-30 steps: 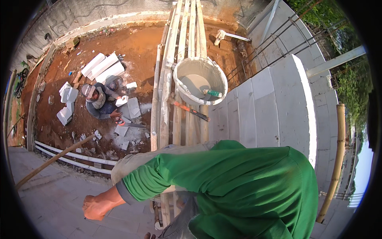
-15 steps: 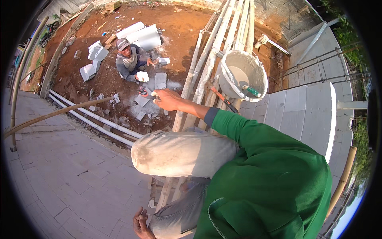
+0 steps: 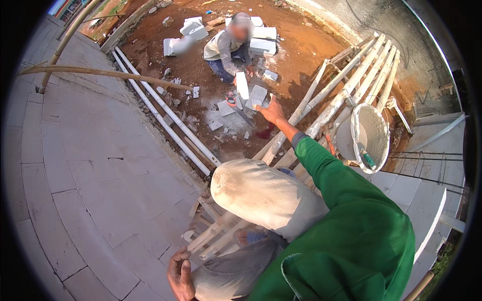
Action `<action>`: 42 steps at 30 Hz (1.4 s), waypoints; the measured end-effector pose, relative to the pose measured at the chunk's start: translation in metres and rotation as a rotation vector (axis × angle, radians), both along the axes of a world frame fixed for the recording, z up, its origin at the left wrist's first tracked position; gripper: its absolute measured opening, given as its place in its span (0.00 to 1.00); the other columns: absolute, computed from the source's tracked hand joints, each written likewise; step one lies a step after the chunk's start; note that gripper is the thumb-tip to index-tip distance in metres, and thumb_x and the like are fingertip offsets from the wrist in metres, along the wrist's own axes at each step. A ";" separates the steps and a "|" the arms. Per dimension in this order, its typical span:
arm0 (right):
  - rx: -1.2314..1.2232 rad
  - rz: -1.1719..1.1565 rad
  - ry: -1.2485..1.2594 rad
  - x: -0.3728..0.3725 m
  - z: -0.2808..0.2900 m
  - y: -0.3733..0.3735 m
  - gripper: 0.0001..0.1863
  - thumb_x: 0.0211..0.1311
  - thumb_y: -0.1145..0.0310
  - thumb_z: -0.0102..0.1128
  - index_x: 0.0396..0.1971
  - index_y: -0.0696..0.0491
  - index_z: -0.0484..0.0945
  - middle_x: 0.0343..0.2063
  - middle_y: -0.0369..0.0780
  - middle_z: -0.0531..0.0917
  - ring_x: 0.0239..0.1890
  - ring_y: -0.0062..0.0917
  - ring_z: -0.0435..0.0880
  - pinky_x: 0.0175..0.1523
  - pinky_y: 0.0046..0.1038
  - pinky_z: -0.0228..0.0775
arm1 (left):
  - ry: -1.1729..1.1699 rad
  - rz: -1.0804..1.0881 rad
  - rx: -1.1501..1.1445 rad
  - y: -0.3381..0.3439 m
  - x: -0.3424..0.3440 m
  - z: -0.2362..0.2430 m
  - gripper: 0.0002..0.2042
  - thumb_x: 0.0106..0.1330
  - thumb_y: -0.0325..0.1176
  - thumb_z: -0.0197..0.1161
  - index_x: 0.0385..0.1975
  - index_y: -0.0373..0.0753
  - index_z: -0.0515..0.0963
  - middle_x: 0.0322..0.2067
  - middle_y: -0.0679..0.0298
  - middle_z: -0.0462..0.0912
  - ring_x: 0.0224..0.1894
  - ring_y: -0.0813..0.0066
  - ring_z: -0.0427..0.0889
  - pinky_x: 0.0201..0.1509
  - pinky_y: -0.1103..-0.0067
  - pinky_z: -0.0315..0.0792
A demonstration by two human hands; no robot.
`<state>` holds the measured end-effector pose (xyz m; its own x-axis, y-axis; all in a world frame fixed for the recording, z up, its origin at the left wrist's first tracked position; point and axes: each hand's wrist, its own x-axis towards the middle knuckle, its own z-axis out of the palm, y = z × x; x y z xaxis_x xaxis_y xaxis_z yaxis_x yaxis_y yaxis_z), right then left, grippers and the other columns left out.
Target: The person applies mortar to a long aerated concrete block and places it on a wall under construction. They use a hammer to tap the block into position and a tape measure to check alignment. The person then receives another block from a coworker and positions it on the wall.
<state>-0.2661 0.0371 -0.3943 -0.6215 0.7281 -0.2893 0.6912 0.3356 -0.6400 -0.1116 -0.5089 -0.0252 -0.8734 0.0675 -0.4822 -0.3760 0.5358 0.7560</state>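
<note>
The person in the green long-sleeved top crouches high on a wall of pale grey blocks, one dusty beige trouser knee raised, looking down at bare red earth below. The right hand is stretched forward and downward with fingers spread wide, holding nothing; in the picture it sits just beside a flat white block fragment lying on the ground, though the ground is far beneath it. The left hand rests low near the wall top beside the person's leg, fingers loosely curled, gripping nothing that can be seen.

Below, a second person in a light shirt and blue trousers squats among cut white blocks, holding a tall narrow white block piece upright. Long white pipes lie along the foot of the wall. A bamboo scaffold of pale poles slants up to the right, and a round white bucket coated with mortar hangs beside it, a green-handled tool at its rim.
</note>
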 end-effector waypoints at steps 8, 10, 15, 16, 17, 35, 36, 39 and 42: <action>-0.105 -0.128 0.082 -0.095 0.007 -0.036 0.76 0.46 0.34 0.82 0.83 0.60 0.44 0.77 0.57 0.64 0.77 0.51 0.67 0.78 0.49 0.64 | -0.036 -0.005 -0.064 0.015 0.012 0.032 0.21 0.82 0.47 0.57 0.58 0.34 0.83 0.61 0.48 0.85 0.65 0.54 0.81 0.71 0.67 0.69; -0.053 -0.205 0.180 -0.103 0.013 -0.043 0.64 0.48 0.39 0.83 0.77 0.58 0.56 0.67 0.56 0.76 0.68 0.52 0.77 0.69 0.50 0.72 | -0.024 -0.033 -0.077 0.014 0.013 0.034 0.21 0.83 0.45 0.55 0.62 0.37 0.82 0.62 0.48 0.85 0.65 0.54 0.81 0.70 0.66 0.72; 0.214 -0.168 0.310 -0.104 0.034 -0.050 0.40 0.52 0.47 0.81 0.59 0.55 0.78 0.43 0.54 0.91 0.49 0.54 0.91 0.55 0.52 0.82 | -0.036 0.132 0.008 0.019 0.009 0.023 0.22 0.72 0.47 0.67 0.50 0.30 0.84 0.60 0.47 0.84 0.63 0.57 0.80 0.72 0.61 0.68; 0.200 -0.123 0.368 -0.100 0.044 -0.046 0.37 0.51 0.47 0.82 0.56 0.55 0.80 0.42 0.54 0.91 0.47 0.53 0.91 0.53 0.51 0.82 | -0.045 0.133 0.000 0.017 0.006 0.024 0.22 0.72 0.47 0.67 0.51 0.30 0.84 0.60 0.46 0.84 0.64 0.56 0.79 0.73 0.60 0.68; 0.192 -0.082 0.444 -0.096 0.054 -0.044 0.35 0.52 0.49 0.82 0.54 0.56 0.82 0.41 0.53 0.91 0.45 0.50 0.92 0.52 0.49 0.82 | -0.014 0.094 0.009 0.013 0.001 0.021 0.19 0.70 0.37 0.68 0.53 0.29 0.83 0.61 0.46 0.85 0.61 0.49 0.84 0.65 0.60 0.76; 0.103 1.980 0.788 0.007 0.439 -0.402 0.47 0.46 0.74 0.82 0.68 0.53 0.67 0.57 0.48 0.81 0.56 0.43 0.87 0.62 0.39 0.79 | 0.962 0.017 -0.462 -0.045 0.013 0.040 0.52 0.44 0.34 0.86 0.75 0.35 0.67 0.63 0.45 0.80 0.63 0.47 0.81 0.66 0.60 0.78; 0.073 2.038 0.862 0.018 0.447 -0.423 0.47 0.46 0.73 0.82 0.69 0.53 0.67 0.57 0.49 0.81 0.56 0.44 0.87 0.62 0.40 0.80 | 0.903 0.040 -0.468 -0.060 0.033 0.051 0.51 0.45 0.34 0.85 0.74 0.34 0.68 0.61 0.45 0.81 0.61 0.48 0.83 0.63 0.60 0.79; -0.174 2.034 1.110 0.054 0.466 -0.477 0.53 0.45 0.67 0.90 0.71 0.51 0.66 0.56 0.46 0.84 0.57 0.39 0.89 0.63 0.41 0.83 | 0.720 0.127 -0.434 -0.106 0.083 0.099 0.47 0.48 0.35 0.85 0.72 0.33 0.71 0.56 0.47 0.86 0.58 0.50 0.86 0.60 0.60 0.80; -0.560 2.102 1.070 0.101 0.487 -0.541 0.66 0.38 0.48 0.93 0.78 0.51 0.63 0.57 0.47 0.85 0.57 0.41 0.88 0.67 0.43 0.83 | 0.607 0.384 -0.377 -0.145 0.158 0.120 0.46 0.51 0.37 0.85 0.72 0.33 0.71 0.58 0.48 0.86 0.60 0.49 0.86 0.64 0.61 0.78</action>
